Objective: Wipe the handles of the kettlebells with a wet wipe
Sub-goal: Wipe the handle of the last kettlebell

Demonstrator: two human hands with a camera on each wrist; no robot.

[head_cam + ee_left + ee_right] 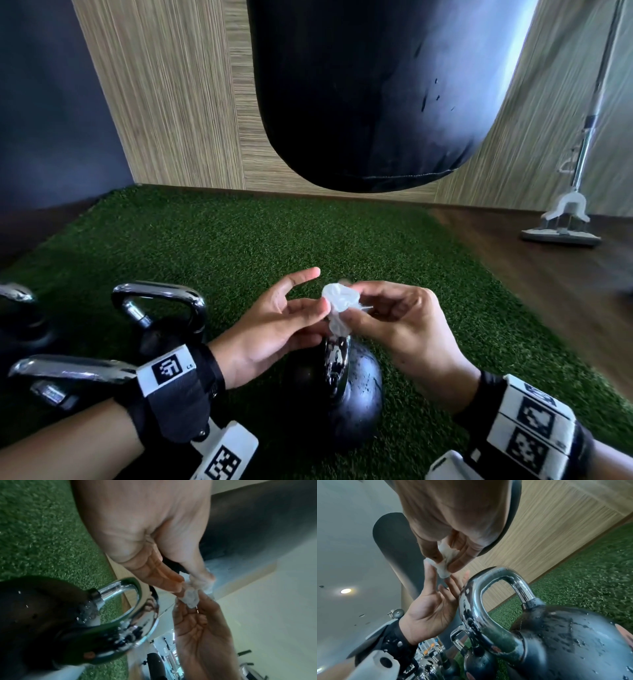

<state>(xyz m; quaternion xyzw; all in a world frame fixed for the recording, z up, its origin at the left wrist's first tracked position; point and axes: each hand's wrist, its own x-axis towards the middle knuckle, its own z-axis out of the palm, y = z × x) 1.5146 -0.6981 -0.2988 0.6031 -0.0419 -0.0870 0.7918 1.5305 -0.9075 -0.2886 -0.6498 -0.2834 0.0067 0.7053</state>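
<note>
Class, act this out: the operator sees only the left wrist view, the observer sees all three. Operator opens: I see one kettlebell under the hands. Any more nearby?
Observer: Yes, the head view shows more chrome handles left of that kettlebell, on the green turf.
Operator: Is the left hand gripping the wet wipe?
Observer: No. In the right wrist view the left hand is flat-palmed, fingertips touching the wet wipe; the right hand pinches it.
Operator: Anything to the right?
Observer: A flat mop stands on the wooden floor.
</note>
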